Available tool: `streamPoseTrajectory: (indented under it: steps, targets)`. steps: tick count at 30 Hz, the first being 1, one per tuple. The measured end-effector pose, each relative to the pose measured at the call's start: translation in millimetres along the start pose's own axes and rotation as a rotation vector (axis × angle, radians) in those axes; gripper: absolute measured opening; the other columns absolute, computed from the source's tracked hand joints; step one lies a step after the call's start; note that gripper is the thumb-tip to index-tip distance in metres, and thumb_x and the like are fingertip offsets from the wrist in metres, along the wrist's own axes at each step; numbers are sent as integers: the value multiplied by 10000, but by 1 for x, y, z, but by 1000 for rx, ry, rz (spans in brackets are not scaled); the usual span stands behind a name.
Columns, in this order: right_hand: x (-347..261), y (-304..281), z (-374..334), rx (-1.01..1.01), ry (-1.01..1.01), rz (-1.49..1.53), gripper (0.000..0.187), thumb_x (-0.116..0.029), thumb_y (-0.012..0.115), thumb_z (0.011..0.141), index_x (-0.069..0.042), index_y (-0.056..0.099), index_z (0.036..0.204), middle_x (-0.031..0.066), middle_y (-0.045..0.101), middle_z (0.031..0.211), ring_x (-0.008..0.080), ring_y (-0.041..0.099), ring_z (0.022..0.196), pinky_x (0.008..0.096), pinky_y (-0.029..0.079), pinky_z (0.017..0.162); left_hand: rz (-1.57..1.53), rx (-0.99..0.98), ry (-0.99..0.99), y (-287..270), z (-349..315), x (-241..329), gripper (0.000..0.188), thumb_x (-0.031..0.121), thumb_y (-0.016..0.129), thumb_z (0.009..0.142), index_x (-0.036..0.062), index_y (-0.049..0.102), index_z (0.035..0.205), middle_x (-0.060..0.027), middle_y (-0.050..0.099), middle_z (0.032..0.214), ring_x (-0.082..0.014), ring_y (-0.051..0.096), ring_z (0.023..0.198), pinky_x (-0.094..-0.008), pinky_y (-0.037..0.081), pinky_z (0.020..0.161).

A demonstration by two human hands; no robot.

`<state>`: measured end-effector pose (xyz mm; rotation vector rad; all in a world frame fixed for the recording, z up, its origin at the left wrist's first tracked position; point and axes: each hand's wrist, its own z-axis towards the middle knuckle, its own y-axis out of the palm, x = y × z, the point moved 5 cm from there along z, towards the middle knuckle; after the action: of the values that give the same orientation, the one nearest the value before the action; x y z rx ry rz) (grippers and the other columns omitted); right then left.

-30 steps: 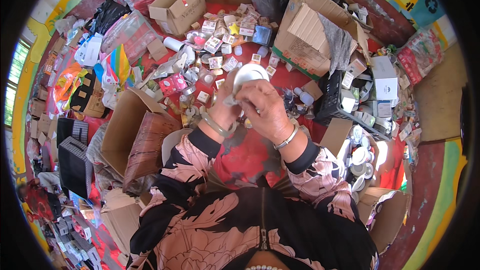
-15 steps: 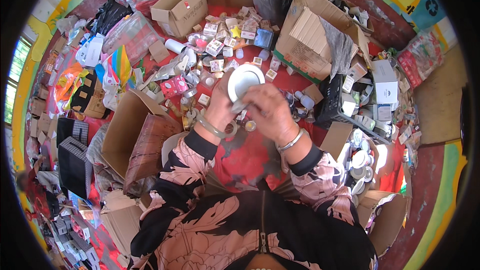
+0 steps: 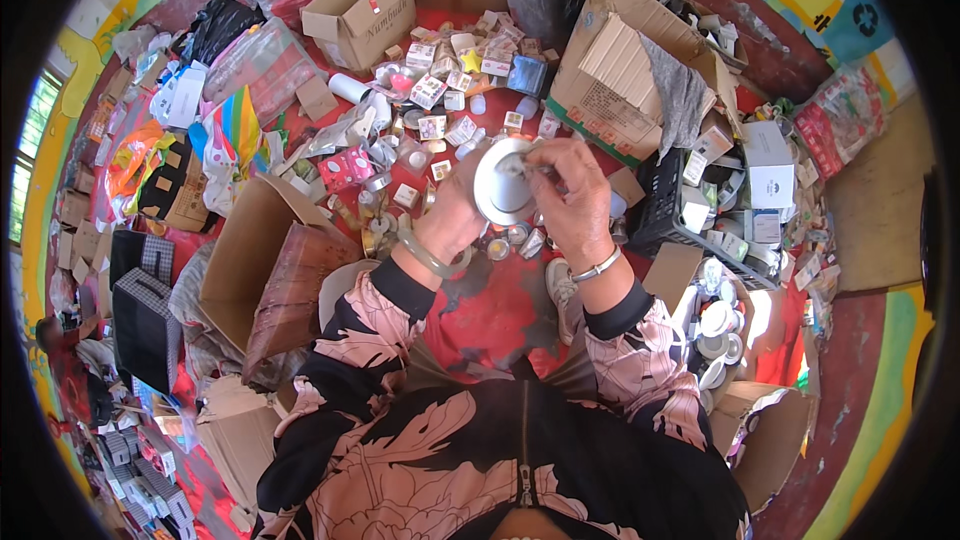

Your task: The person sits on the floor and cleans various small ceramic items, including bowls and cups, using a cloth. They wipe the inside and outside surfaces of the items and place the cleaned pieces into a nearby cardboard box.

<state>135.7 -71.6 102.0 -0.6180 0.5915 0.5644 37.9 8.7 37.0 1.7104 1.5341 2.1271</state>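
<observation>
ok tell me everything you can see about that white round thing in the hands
The white round thing looks like a shallow dish or lid, smooth and glossy like plastic or ceramic, with a raised rim. It is held up above the cluttered red floor, its open face tilted toward the camera. The left hand grips its left edge; the right hand pinches its upper right rim.

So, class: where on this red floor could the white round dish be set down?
Bare red floor lies just below the hands, bordered by the person's sleeves and a white shoe. Above the white round dish, small boxes crowd the floor.
</observation>
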Motion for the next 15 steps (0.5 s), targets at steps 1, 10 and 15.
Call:
streamPoseTrajectory:
  steps: [1, 10, 15]
  targets:
    - [-2, -2, 3, 44, 40, 21, 220, 55, 624, 643, -59, 593, 828, 96, 598, 842, 284, 581, 853, 357, 492, 737, 75, -10, -18, -4, 1, -6, 358, 283, 406, 950, 27, 491, 1186, -85, 579, 1073, -164, 582, 944, -302, 490, 806]
    - [-4, -2, -1, -142, -120, 23, 245, 83, 616, 634, -64, 621, 831, 91, 600, 869, 264, 597, 810, 333, 502, 715, -172, 3, -54, -8, 2, 6, 324, 245, 417, 949, 17, 496, 1165, -106, 589, 1072, -175, 603, 907, -316, 509, 782]
    - [-36, 11, -4, -61, -173, 86, 210, 81, 607, 647, -49, 615, 811, 102, 587, 857, 279, 587, 834, 338, 491, 735, 185, 43, 80, -2, -6, -7, 330, 254, 412, 953, 25, 499, 1175, -92, 584, 1065, -180, 597, 920, -316, 500, 802]
